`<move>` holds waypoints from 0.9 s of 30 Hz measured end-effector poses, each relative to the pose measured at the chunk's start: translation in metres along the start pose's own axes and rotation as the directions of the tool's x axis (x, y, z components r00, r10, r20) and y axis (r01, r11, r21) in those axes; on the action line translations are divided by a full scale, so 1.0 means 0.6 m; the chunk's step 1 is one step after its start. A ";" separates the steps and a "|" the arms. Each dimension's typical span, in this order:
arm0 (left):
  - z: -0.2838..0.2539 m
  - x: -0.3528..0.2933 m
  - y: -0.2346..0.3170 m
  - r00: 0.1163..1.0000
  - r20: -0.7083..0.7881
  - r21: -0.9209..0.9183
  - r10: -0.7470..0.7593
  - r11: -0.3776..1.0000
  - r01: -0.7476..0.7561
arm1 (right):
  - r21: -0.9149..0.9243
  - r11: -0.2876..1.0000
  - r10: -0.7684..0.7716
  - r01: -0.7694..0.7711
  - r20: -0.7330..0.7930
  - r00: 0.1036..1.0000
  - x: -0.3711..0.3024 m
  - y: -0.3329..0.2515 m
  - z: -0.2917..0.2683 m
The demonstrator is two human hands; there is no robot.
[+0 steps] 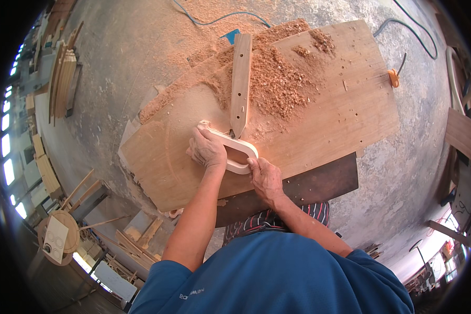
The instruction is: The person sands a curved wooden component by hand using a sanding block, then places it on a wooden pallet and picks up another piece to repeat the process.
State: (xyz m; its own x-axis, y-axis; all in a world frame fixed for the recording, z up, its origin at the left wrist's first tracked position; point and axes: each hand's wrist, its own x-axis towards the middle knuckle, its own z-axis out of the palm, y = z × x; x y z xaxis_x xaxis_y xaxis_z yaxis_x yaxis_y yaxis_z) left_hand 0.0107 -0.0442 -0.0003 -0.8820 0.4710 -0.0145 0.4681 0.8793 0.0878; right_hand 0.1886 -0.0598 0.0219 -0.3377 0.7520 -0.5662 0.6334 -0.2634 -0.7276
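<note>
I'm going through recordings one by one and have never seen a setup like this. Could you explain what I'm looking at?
There is no machine arm here: these are a person's own bare hands. The single picture comes from a wide fisheye camera worn on the head, looking down, so straight edges bend and the corners go black. The wearer's blue shirt fills the bottom.

The left hand and right hand hold opposite ends of a pale wooden loop over a broad wooden worktop. Beyond it lies a wooden strip with holes; a small dark part shows at its near end, close to the loop. Whether they touch, I cannot tell. Shavings are heaped around the strip.
</note>
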 end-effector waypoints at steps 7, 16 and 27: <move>0.002 0.003 -0.005 1.000 0.018 0.010 -0.019 1.000 0.018 | 0.022 0.994 0.107 -0.110 0.110 0.988 0.002 -0.021 -0.017; 0.000 0.004 -0.003 1.000 0.008 0.004 -0.001 1.000 0.001 | -0.023 1.000 0.002 -0.001 0.005 1.000 0.001 -0.014 -0.008; -0.001 0.007 -0.004 1.000 0.026 -0.006 -0.004 1.000 0.004 | -0.045 0.996 0.087 -0.083 0.082 0.993 0.004 -0.017 -0.011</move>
State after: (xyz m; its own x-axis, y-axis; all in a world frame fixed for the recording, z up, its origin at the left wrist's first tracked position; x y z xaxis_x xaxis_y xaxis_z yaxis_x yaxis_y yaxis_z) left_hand 0.0056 -0.0443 0.0000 -0.8820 0.4695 -0.0402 0.4645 0.8806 0.0936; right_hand 0.1861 -0.0511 0.0305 -0.3374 0.6744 -0.6568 0.6901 -0.2974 -0.6598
